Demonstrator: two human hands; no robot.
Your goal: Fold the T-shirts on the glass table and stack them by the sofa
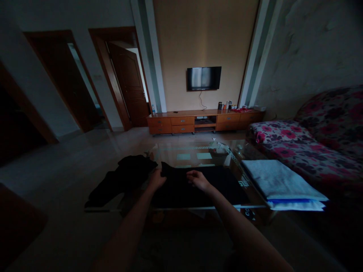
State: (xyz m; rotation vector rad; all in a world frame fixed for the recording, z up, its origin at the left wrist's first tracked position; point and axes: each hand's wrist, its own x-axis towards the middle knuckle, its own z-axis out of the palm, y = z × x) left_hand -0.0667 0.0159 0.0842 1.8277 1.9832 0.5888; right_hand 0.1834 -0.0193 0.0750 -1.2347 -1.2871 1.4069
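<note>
A black piece of cloth [215,185], perhaps a garment, lies spread flat on a glass coffee table [181,143]. My left hand [157,179] is closed on its left end, where a corner of the black cloth sticks up. Over the far edge of the same cloth, my right hand [197,180] has its fingers curled and pinched together. The dark room hides whether fabric is between those fingers. Left of my left hand, a second black garment [121,177] lies bunched up and reaches over the table's left edge.
A folded pale blue-white cloth [279,177] sits at the table's right end. To the right stands a flowered sofa [317,147]. Along the far wall runs a low wooden TV cabinet [181,121] with bottles on it, below a wall-mounted television [203,78]. A wooden door [127,83] stands ajar.
</note>
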